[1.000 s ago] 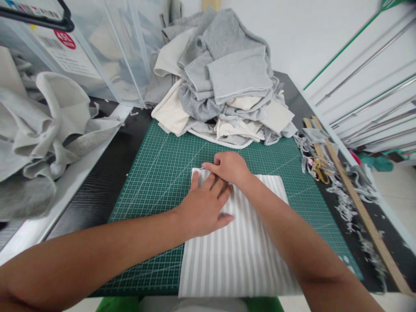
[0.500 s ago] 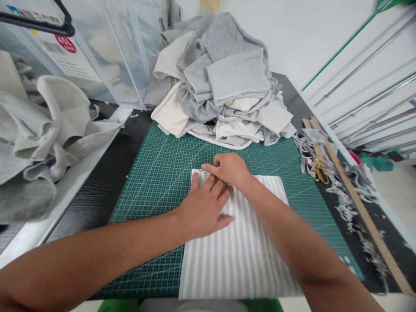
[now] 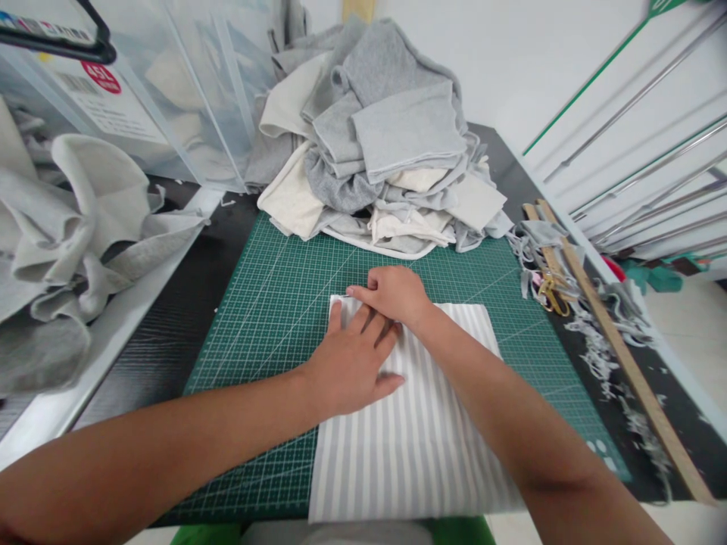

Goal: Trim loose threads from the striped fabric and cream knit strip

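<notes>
Presses cloth [image 3: 414,431] under splayed left hand [image 3: 345,371], pinches tool [image 3: 341,296] in right grip [image 3: 396,292] at cloth's far edge, may snag it by slipping.

Cloth, plastic and wood, mostly matt
Striped cloth [image 3: 386,454] looks smooth, heaped fabric [image 3: 406,132] soft and fuzzy; green mat [image 3: 244,325] matt, storage box [image 3: 190,98] translucent plastic, long strip [image 3: 625,359] wooden.

Green gridded mat [image 3: 261,325] on black table [image 3: 151,352], striped cloth [image 3: 397,446] and fabric heap [image 3: 409,132] atop.
</notes>
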`<state>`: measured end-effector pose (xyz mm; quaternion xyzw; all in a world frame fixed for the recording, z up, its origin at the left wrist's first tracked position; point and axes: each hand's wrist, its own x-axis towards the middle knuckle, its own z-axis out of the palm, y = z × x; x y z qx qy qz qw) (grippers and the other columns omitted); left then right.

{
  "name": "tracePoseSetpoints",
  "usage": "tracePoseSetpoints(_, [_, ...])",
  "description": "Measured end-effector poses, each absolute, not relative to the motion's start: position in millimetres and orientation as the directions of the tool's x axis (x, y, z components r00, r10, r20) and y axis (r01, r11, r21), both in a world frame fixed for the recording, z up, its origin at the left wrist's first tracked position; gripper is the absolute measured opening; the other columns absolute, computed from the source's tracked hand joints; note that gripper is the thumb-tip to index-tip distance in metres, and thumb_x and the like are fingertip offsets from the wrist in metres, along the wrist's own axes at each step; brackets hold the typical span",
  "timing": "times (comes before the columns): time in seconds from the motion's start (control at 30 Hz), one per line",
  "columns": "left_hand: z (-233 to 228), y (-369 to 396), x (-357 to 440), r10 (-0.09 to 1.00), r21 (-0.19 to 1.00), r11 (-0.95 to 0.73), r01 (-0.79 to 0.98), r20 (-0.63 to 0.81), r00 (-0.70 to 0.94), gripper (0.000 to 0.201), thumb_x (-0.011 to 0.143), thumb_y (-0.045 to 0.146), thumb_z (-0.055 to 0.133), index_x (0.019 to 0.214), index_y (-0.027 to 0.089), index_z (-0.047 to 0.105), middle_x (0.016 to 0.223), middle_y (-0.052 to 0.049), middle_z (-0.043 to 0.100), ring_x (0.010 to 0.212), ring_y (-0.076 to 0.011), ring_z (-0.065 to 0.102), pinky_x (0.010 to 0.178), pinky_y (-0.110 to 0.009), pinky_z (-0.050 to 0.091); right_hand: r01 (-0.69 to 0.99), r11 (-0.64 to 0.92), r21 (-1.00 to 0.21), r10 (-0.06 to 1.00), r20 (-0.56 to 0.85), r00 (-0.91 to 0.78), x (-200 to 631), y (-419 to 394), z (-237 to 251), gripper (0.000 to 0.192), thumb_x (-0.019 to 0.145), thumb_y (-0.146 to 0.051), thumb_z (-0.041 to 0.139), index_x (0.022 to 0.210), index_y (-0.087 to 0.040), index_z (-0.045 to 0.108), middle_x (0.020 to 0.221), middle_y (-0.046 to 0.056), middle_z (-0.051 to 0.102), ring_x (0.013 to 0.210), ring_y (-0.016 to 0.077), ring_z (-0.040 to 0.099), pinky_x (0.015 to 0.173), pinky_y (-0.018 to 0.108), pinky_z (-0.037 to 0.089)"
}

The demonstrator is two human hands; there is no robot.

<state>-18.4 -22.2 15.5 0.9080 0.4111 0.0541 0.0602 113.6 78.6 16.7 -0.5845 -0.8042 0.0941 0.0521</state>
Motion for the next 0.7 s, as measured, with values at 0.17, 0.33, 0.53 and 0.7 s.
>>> tracePoseSetpoints(0.17, [15.5,-21.5,-17.8,0.753,0.147,-0.655,0.741,0.048,0.656,0.068,0.090,0.063,0.037,0.143,0.020,0.039,0.148,-0.014,0.037,0.137,-0.0386,0.023,0.106,-0.070,0.021,0.926,0.296,-0.234,0.948,-0.046,-0.314,115.0,78.2,17.0,0.055,0.082,-0.071,0.044,0.066,-0.022,0.062,0.066,0.000,0.063,0.058,0.0124,0.046,0.054,0.028,0.023])
tracePoseSetpoints(0.33, [14.6,-21.9,-18.0,0.753,0.152,-0.655,0.740,0.048,0.656,0.069,0.090,0.064,0.037,0.143,0.021,0.038,0.148,-0.013,0.037,0.138,-0.0382,0.023,0.106,-0.070,0.021,0.921,0.304,-0.245,0.945,-0.044,-0.324,115.7,79.1,17.5,0.056,0.082,-0.072,0.043,0.066,-0.022,0.062,0.066,0.000,0.062,0.058,0.0122,0.045,0.054,0.028,0.023])
tracePoseSetpoints(0.53, [14.5,-21.4,-18.8,0.749,0.158,-0.660,0.735,0.054,0.661,0.068,0.090,0.063,0.038,0.143,0.020,0.039,0.148,-0.014,0.036,0.138,-0.0385,0.022,0.106,-0.069,0.020,0.915,0.313,-0.254,0.942,-0.041,-0.334,115.5,79.9,17.8,0.057,0.082,-0.071,0.043,0.064,-0.021,0.061,0.065,0.000,0.062,0.056,0.0116,0.044,0.054,0.028,0.022])
tracePoseSetpoints(0.7, [14.7,-20.5,-18.5,0.751,0.166,-0.656,0.736,0.052,0.658,0.069,0.089,0.064,0.038,0.143,0.020,0.039,0.148,-0.014,0.036,0.138,-0.0383,0.022,0.107,-0.069,0.019,0.913,0.320,-0.252,0.940,-0.038,-0.340,115.3,80.0,17.9,0.056,0.082,-0.071,0.043,0.064,-0.021,0.061,0.064,0.000,0.061,0.055,0.0113,0.043,0.053,0.028,0.021])
